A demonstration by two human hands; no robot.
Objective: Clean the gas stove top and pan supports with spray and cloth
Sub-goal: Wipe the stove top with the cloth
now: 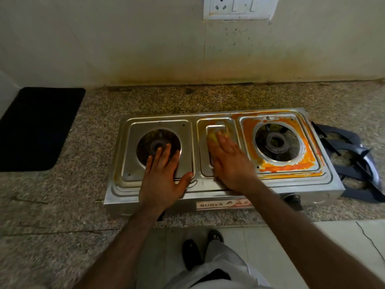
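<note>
Risk of smearing orange grime (289,166) leftward: right hand (229,161) flat on cloth (214,135), left hand (164,174) spread, bracing stove (208,192).

Both hands flat, fingers straight — left (164,174), right (231,161).

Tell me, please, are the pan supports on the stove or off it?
Off. The dark pan supports lie stacked on the counter beside the stove's right end, and both burner openings are bare.

Stove (208,185), supports (354,163), mat (35,130) on countertop (93,195)
</note>
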